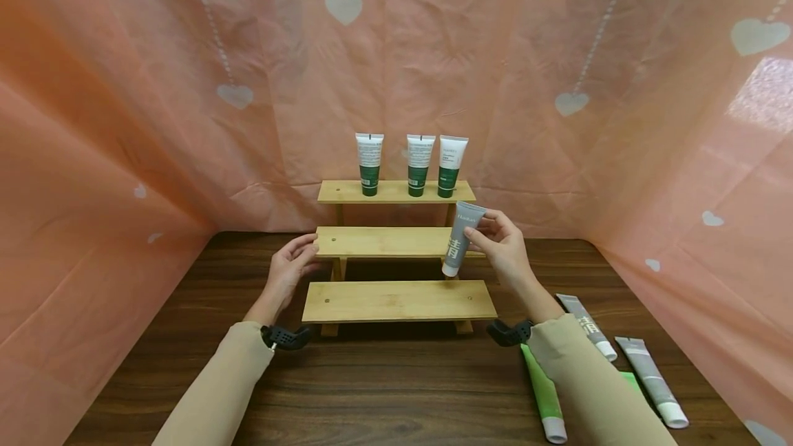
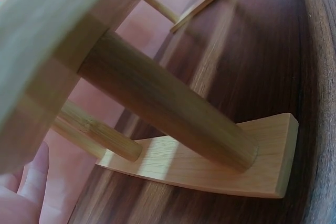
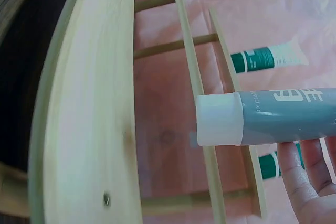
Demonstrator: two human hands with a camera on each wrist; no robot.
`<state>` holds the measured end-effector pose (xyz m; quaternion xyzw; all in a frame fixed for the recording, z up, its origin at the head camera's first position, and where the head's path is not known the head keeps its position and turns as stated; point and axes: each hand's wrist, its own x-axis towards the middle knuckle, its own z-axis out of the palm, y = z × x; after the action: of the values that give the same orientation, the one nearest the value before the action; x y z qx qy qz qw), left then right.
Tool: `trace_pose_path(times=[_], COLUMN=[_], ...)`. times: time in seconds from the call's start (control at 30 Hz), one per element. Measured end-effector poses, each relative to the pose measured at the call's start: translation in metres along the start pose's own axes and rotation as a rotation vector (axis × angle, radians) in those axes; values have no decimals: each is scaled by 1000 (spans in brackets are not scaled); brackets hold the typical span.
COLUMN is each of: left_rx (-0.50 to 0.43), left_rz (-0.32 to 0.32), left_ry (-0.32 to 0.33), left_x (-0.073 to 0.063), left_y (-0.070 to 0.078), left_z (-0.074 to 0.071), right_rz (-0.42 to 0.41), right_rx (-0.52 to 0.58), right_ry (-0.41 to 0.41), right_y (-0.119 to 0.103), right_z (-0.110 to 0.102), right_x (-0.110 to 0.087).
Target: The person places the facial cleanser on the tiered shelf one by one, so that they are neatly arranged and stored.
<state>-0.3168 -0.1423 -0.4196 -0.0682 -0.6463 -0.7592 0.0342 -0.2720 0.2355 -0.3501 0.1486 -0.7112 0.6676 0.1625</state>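
Observation:
My right hand (image 1: 504, 246) pinches a grey squeeze tube (image 1: 463, 236), tilted with its white cap down, in front of the right end of the middle shelf (image 1: 384, 241). In the right wrist view the tube's white cap (image 3: 220, 120) overlaps the shelf edge. The shelf belongs to a three-tier wooden display stand (image 1: 399, 300). My left hand (image 1: 291, 263) holds the left end of that middle shelf, its fingers at the edge. On the top shelf (image 1: 341, 190) several white-and-green tubes (image 1: 369, 164) stand upright on their caps.
Two grey tubes (image 1: 585, 325) lie on the dark wooden table (image 1: 396, 391) at the right. A green tube (image 1: 545, 398) lies near my right sleeve, which partly hides another green item (image 1: 630, 380). Peach cloth (image 1: 396, 74) with white hearts encloses the back and sides.

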Motion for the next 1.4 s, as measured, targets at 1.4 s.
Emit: trace_pose_path(times=[1.4], left_rx=[-14], left_rz=[25], left_ry=[16], left_x=[0], left_y=[-4], left_z=[0], right_rz=[-42], right_rx=[147], right_ry=[-16], right_y=[-2], right_z=[127], right_x=[58])
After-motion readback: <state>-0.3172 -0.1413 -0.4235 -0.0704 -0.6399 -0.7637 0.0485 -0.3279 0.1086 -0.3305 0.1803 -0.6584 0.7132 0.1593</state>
